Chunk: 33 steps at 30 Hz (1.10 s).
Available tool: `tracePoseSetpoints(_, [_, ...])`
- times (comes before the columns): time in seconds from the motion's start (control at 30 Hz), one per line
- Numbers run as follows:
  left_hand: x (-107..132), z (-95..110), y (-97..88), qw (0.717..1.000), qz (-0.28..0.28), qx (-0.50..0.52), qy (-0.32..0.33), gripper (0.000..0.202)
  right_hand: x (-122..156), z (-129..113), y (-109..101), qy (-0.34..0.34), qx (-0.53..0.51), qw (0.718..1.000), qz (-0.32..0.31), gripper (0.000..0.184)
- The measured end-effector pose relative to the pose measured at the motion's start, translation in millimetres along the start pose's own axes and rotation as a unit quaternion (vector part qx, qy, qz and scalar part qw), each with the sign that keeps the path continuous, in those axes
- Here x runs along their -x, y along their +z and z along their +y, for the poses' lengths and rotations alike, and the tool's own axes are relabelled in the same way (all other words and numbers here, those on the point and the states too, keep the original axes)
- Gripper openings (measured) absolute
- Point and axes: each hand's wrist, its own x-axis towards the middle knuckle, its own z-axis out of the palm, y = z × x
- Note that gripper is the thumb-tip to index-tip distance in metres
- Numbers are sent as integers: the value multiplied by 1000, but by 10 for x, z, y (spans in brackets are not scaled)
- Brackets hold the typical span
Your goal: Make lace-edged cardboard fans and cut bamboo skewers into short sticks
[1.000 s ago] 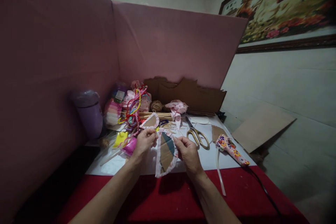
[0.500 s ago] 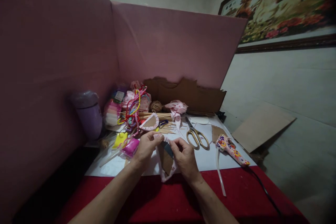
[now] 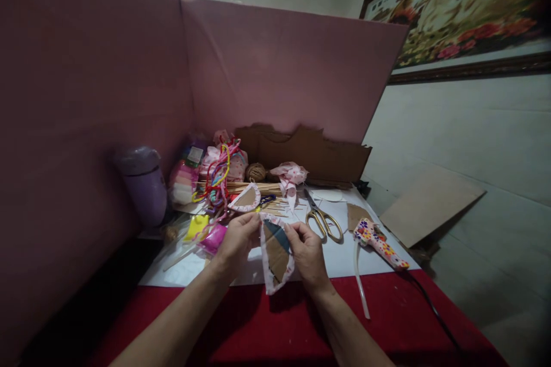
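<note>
Between my two hands is a half-round cardboard piece (image 3: pixel 278 253), its edge wrapped in pale pink fabric and part of its bare face blue. My left hand (image 3: pixel 238 239) pinches its upper left corner. On the upper right edge, the thumb and fingers of my right hand (image 3: pixel 306 248) are closed. The piece hangs tilted over the front of the white sheet. A second fabric-edged cardboard half-round (image 3: pixel 247 199) lies beyond my left hand. To the right of my right hand are gold-handled scissors (image 3: pixel 323 222) and a flower-patterned glue gun (image 3: pixel 379 242) with a clear glue stick.
Pink fabric scraps (image 3: pixel 290 175), a twine ball (image 3: pixel 255 172), thin wooden sticks and colourful pipe cleaners (image 3: pixel 224 175) crowd the back. Yellow (image 3: pixel 198 227) and magenta packets lie left. A purple lidded cup (image 3: pixel 146 189) stands at far left. Torn cardboard (image 3: pixel 301 152) leans against the pink partition.
The cardboard piece has turned so more of its bare and blue face shows. My left fingers have shifted slightly up along its top corner, and my right hand has moved slightly right.
</note>
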Motion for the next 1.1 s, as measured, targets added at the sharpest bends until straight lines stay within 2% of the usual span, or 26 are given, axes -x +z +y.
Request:
tracePoseSetpoints(0.17, [-7,-16,-24,1000,9,-25,2,33,9,5,7,3,-8,1000,5,33])
tracePoseSetpoints(0.37, [5,-8,-11,999,-27,-28,9,31,-13,43,17,16,-23,999,35,31])
tracePoseSetpoints(0.43, [6,7,-2,1000,-8,-26,13,33,-19,49,18,15,-23,999,35,32])
tracePoseSetpoints(0.53, [-5,31,4,998,58,-16,16,39,-19,45,13,8,-14,999,37,34])
tracePoseSetpoints(0.6, [-13,37,1,997,71,-17,4,41,-20,46,6,-1,-4,999,37,34])
tracePoseSetpoints(0.77, [14,4,1,995,-10,-72,-65,36,-65,105,-12,-20,9,998,65,36])
tracePoseSetpoints(0.87, [38,-11,11,989,-51,-111,-82,29,-106,142,-18,-1,-25,996,80,39])
tracePoseSetpoints(1.0, [29,7,9,991,-24,-118,-63,26,-114,124,-10,64,-124,988,62,55])
tracePoseSetpoints(1.1, [14,33,1,994,0,-98,-48,29,-89,101,0,72,-126,988,49,61])
